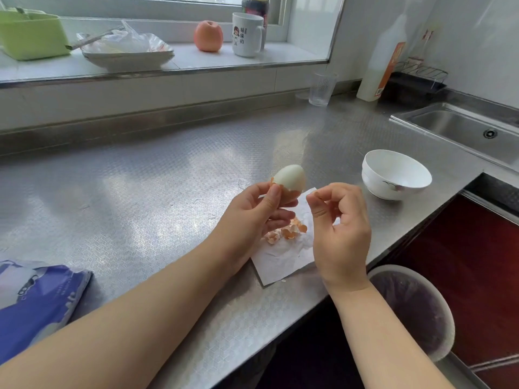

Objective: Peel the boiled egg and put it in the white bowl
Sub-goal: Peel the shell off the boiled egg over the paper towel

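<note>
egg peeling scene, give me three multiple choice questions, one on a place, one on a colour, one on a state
1. Where do the shell bits lie?
A. in the bowl
B. on the paper
C. in the sink

2. What colour is the shell left on the egg?
A. brown
B. blue
C. black

3. How far along is the egg?
A. shell fully on
B. top bare, bottom shelled
C. peeled, in the bowl

Answers:
1 B: the bits sit on the white paper, on the counter below the hands.
2 A: a brown band wraps its lower end, above the left hand.
3 B: the top is bare white, and the white bowl holds no egg; the right hand is off the egg.
</note>
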Motion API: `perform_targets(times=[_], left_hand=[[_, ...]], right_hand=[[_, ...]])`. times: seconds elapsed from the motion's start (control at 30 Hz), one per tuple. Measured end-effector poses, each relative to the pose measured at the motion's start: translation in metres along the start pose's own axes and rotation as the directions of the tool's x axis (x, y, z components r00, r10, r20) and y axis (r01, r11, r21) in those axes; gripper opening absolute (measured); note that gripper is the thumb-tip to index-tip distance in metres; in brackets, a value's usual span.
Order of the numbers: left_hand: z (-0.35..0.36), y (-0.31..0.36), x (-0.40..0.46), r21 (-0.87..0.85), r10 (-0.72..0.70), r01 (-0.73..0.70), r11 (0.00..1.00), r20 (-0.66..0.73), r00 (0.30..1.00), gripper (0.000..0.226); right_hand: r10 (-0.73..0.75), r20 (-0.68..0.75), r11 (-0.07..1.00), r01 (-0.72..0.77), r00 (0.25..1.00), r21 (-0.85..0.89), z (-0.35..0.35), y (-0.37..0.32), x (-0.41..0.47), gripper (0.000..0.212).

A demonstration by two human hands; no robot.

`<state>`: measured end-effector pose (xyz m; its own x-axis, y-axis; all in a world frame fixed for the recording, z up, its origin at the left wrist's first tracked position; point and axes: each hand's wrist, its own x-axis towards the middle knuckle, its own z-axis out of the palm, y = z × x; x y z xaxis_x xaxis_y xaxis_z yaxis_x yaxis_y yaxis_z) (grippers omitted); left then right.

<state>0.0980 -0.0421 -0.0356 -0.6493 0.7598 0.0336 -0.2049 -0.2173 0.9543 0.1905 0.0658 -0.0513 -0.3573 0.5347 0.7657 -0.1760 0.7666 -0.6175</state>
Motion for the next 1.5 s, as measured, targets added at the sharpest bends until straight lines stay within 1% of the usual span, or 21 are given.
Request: perform_targets(times=[0.07,0.13,0.2,0.27,0.33,0.37,0.47,0.5,0.57,0.6,0.67,0.77,0.87,0.93,1.07,1.17,1.33,1.43,1.5], left_hand=[[-0.0018,0.001,0.001,-0.013,0.013,-0.013,1.0,-0.023,1.0,0.034],[-0.0031,0.002,0.0013,-0.034,0.03,-0.032,0.999,-0.05,0.998,0.04],[-0.0038,0.0031,0.0017,-0.053,0.05,-0.054,0.997,-0.076,0.996,0.04],[-0.0045,0.0045,0.0024,-0.058,0.067,-0.073,0.996,-0.106,0.992,0.038],[-0.0049,0.0056,0.0029,-0.054,0.078,-0.086,0.995,-0.13,0.988,0.037],[-0.0051,0.0059,0.0032,-0.052,0.081,-0.089,0.995,-0.135,0.988,0.037],[-0.0046,0.0063,0.0027,-0.031,0.09,-0.094,0.995,-0.127,0.988,0.043],[-0.0043,0.0062,0.0024,-0.021,0.091,-0.094,0.995,-0.118,0.989,0.046],[-0.0035,0.0054,0.0014,-0.001,0.08,-0.08,0.997,-0.092,0.993,0.048],[-0.0029,0.0047,0.0009,0.011,0.069,-0.068,0.998,-0.075,0.995,0.046],[-0.0009,0.003,-0.0002,0.033,0.046,-0.044,0.998,-0.044,0.998,0.036],[0.0031,0.0014,-0.0015,0.052,0.026,-0.025,0.998,-0.012,1.0,0.032],[0.0049,0.0024,-0.0028,0.039,0.01,-0.01,0.999,0.001,1.0,0.027],[0.0031,0.003,-0.0027,0.036,0.007,-0.007,0.999,0.003,1.0,0.024],[0.0012,0.0027,-0.0019,0.062,0.01,-0.011,0.998,0.019,1.0,0.026],[0.0024,0.0028,-0.0021,0.044,0.011,-0.012,0.999,0.021,1.0,0.022],[0.0031,0.0018,-0.0026,0.042,0.014,-0.014,0.999,0.007,1.0,0.021],[0.0026,0.0026,-0.0018,0.024,0.01,-0.01,1.0,-0.011,1.0,0.027],[0.0019,0.0035,-0.0015,0.002,0.008,-0.008,1.0,-0.021,1.0,0.031]], right_hand=[[0.018,0.012,0.999,-0.017,1.0,-0.04,-0.0009,0.0,-0.0002,0.006],[0.048,0.051,0.997,-0.044,0.998,-0.064,0.0002,0.0006,-0.0016,0.015],[0.122,0.114,0.992,-0.119,0.986,-0.039,0.0009,-0.0001,-0.0034,0.026],[0.146,0.15,0.989,-0.143,0.978,-0.034,0.001,0.0001,-0.0035,0.025],[0.084,0.173,0.994,-0.071,0.981,-0.079,0.0006,0.0001,-0.0025,0.017],[0.053,0.188,0.995,-0.037,0.981,-0.091,0.0009,0.0002,-0.0023,0.019],[0.01,0.228,0.995,0.013,0.974,-0.101,0.0036,0.0001,-0.0029,0.034],[-0.006,0.229,0.995,0.029,0.973,-0.098,0.0042,-0.0003,-0.0028,0.034],[-0.087,0.192,0.992,0.103,0.978,-0.074,0.0041,-0.0002,-0.0014,0.024],[-0.135,0.166,0.987,0.148,0.977,-0.068,0.0038,-0.0004,-0.0006,0.021],[-0.2,0.128,0.974,0.212,0.971,-0.082,0.0049,0.0,0.0008,0.026],[-0.238,0.093,0.96,0.248,0.967,-0.131,0.0083,0.0021,0.0024,0.029],[-0.231,0.064,0.966,0.237,0.971,-0.102,0.0066,0.0025,0.0022,0.022],[-0.209,0.069,0.973,0.214,0.975,-0.085,0.0053,0.0015,0.0013,0.018],[-0.181,0.081,0.978,0.188,0.98,-0.091,0.0067,0.0001,0.001,0.014],[-0.19,0.073,0.976,0.196,0.979,-0.095,0.0067,0.0005,0.0004,0.008],[-0.147,0.06,0.983,0.153,0.987,-0.106,0.0078,0.0016,-0.0009,0.011],[-0.118,0.058,0.987,0.124,0.991,-0.101,0.0084,0.002,-0.0005,0.013],[-0.094,0.034,0.992,0.096,0.995,-0.076,0.0078,0.001,0.0,0.011]])
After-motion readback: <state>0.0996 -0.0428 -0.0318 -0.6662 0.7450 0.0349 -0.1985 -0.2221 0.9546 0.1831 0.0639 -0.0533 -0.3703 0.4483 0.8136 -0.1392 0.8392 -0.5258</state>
